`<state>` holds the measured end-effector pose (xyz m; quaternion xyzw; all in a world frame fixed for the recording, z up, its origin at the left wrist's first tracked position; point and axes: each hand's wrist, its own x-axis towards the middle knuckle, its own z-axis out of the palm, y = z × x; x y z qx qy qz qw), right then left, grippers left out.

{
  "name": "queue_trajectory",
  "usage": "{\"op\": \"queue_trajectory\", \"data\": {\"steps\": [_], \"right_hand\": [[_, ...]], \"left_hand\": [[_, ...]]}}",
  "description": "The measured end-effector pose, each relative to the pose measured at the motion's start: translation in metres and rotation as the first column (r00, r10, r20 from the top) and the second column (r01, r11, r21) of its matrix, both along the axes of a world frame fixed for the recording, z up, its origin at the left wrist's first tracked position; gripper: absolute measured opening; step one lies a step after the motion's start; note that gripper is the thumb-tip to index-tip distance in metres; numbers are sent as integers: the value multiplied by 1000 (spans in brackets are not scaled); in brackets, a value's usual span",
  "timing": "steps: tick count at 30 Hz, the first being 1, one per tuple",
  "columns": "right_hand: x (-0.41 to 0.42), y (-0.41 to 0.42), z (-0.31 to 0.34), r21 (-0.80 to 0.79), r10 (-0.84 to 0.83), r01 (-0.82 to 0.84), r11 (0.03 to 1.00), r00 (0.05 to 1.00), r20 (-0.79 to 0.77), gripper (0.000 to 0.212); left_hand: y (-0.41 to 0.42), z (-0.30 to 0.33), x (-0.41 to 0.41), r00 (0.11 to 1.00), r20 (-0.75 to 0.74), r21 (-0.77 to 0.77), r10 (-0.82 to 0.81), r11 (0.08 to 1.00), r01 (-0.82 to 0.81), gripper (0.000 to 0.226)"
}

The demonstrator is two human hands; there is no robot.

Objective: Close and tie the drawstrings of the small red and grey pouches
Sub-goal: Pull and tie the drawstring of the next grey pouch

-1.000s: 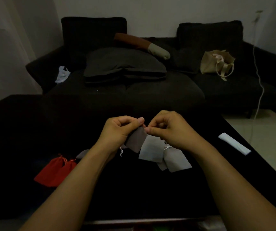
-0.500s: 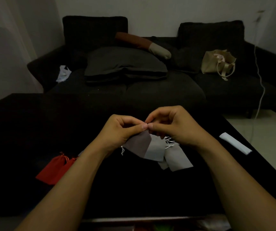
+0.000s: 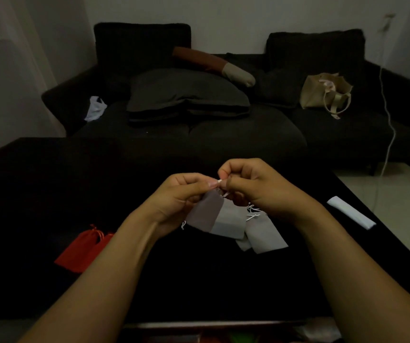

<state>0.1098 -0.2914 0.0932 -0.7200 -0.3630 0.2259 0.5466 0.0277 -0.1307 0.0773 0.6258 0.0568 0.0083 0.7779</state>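
Grey pouch [image 3: 205,214], dull and flat, hangs pinched at its white drawstring [image 3: 220,181] by left hand [image 3: 179,199] and right hand [image 3: 256,186].

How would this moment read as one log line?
left hand: holds grey pouch | right hand: pinches drawstring | red pouches: on table

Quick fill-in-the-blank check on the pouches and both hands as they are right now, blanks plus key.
1. The pouch held up by the left hand is ____ in colour.
2. The right hand pinches a thin white ____ at the pouch's top.
3. The red pouches lie on the ____ side of the black table.
4. The other grey pouches lie ____ the hands.

Missing words: grey; drawstring; left; below
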Motion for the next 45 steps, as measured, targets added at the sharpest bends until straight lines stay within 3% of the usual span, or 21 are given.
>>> {"op": "queue_trajectory", "data": {"steps": [4,8,14,19,21,25,27,34,37,39,41,45], "right_hand": [[-4,2,1,33,3,-3,999,1000,9,19],[-3,3,0,34,-13,11,999,998,60,16],[0,2,-1,-24,-52,62,998,958,283,8],[-4,6,-1,17,-145,151,988,910,389,5],[-8,10,-3,19,-181,186,982,922,343,8],[-12,19,-5,94,-200,200,975,980,-11,24],[-11,18,-4,103,-195,202,974,978,-78,25],[-7,8,2,81,-131,128,989,991,40,5],[-2,-2,6,68,-114,111,991,993,33,20],[0,-9,10,-31,-112,118,993,983,144,27],[0,-11,12,-153,-100,153,976,947,306,21],[-5,-5,14,-215,-90,249,944,824,559,9]], "left_hand": [[0,-4,2,1000,-8,-104,27,994,-28,7],[6,-6,3,1000,-18,-55,0,999,-1,8],[9,-6,3,997,-57,-29,-50,998,48,12],[9,-4,3,996,-83,-34,-44,999,41,13],[6,-2,4,997,-74,-25,-25,999,24,13],[4,-1,5,1000,-20,-84,14,996,-15,13],[3,-2,5,1000,2,-81,28,996,-28,13],[4,-9,10,992,3,-55,122,991,-122,17],[8,-7,10,987,9,-89,160,983,-158,14],[10,-5,10,981,33,-116,189,976,-184,12],[10,-4,8,973,48,-100,226,970,-220,17],[10,-6,10,953,129,84,275,954,-287,21]]}}
